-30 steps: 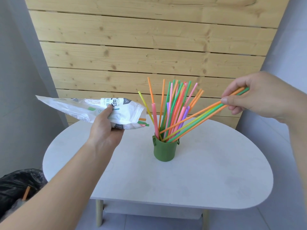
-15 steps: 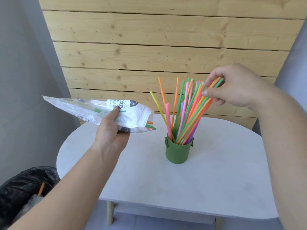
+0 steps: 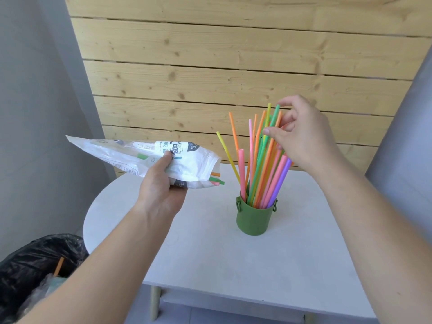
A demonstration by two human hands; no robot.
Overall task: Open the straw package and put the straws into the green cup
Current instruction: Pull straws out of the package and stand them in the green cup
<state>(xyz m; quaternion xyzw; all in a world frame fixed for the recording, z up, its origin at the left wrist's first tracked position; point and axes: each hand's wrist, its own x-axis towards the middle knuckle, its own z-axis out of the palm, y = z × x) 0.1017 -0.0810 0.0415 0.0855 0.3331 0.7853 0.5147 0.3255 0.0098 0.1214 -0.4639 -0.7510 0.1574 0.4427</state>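
Note:
A green cup stands on the white table, right of centre. Several coloured straws stand upright in it, fanned slightly. My right hand is at the tops of the straws, thumb and fingertips touching the green and orange ones, fingers loosely apart. My left hand holds the white straw package in the air to the left of the cup, its open end pointing right. A few straw ends, orange, green and pink, poke out of that opening.
A black bin bag with an orange straw in it sits on the floor at lower left. A wooden plank wall rises behind the table. Grey walls flank both sides.
My right hand swung the bunch of straws from a slant to upright in the cup and loosened its pinch. The left hand kept holding the package; the camera moved closer.

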